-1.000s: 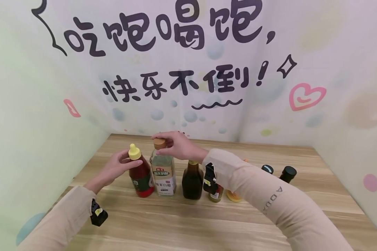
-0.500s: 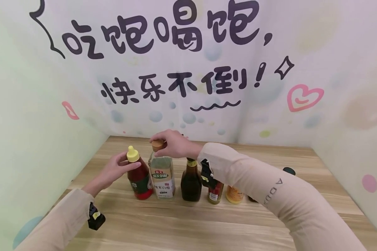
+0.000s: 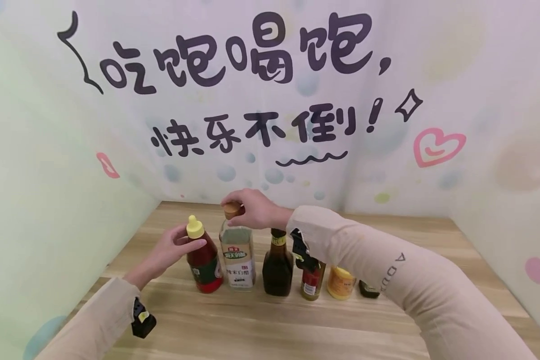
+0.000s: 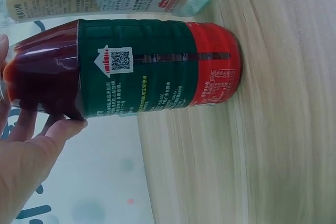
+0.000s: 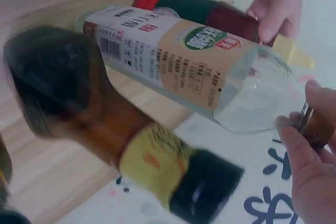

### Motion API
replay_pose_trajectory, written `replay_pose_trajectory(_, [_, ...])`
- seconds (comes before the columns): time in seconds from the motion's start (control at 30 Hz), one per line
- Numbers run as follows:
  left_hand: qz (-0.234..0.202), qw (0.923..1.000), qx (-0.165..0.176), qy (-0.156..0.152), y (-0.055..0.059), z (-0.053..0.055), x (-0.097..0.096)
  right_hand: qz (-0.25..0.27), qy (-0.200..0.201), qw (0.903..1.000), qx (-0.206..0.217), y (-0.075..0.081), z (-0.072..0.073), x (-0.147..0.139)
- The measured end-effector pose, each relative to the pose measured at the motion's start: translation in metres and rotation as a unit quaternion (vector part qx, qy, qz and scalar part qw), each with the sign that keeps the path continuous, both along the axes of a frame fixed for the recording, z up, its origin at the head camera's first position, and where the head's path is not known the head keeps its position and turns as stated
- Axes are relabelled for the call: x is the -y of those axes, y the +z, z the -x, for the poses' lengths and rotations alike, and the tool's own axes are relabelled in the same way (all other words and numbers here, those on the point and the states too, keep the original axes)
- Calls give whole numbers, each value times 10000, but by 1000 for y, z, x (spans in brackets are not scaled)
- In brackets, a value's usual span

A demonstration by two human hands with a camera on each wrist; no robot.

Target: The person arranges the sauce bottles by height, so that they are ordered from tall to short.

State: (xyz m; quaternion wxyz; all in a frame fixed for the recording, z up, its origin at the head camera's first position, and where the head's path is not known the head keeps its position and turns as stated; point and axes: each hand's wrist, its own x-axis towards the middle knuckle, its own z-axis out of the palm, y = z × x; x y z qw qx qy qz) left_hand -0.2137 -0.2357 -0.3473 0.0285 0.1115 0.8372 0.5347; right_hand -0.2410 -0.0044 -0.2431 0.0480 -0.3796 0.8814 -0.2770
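My left hand (image 3: 168,247) grips the upper part of a dark red sauce squeeze bottle (image 3: 204,272) with a yellow nozzle cap (image 3: 195,227). In the left wrist view its green label (image 4: 131,77) faces the camera, and the thumb and fingers lie round its shoulder. Just to the right stands a clear white-vinegar bottle (image 3: 238,265) with a paper label. My right hand (image 3: 258,210) pinches that bottle's orange-brown cap (image 3: 232,210) between thumb and fingers. Both bottles stand upright on the wooden table (image 3: 234,330).
Right of the vinegar stands a dark sauce bottle (image 3: 277,275) with a yellow neck band. Beyond it come a small red-labelled bottle (image 3: 311,285), an orange-yellow container (image 3: 341,285) and a dark-based bottle (image 3: 369,290), partly behind my right sleeve (image 3: 378,265). A printed cloth (image 3: 270,175) hangs behind.
Both hands keep their places on the two bottles. The head view has tilted slightly, and the right forearm has shifted, covering the dark caps at the right and uncovering lower parts of the bottles there.
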Motion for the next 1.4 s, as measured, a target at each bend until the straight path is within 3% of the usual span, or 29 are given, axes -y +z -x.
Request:
replay_pose_trajectory(0.33, [81, 9994, -321, 73, -5, -3, -2, 113, 133, 9996, -240, 6, 21, 2])
replay_pose_trajectory(0.73, [59, 9997, -225, -19, -4, -1, -1, -287, 503, 9965, -597, 13, 52, 21])
replay_pose_trajectory(1.13, [-82, 9994, -326, -36, -8, -2, -5, -508, 301, 9943, -886, 6, 69, 42])
replay_pose_trajectory(1.4, [32, 9995, -323, -34, -7, -2, 0, -703, 5, 9935, -891, 18, 72, 56])
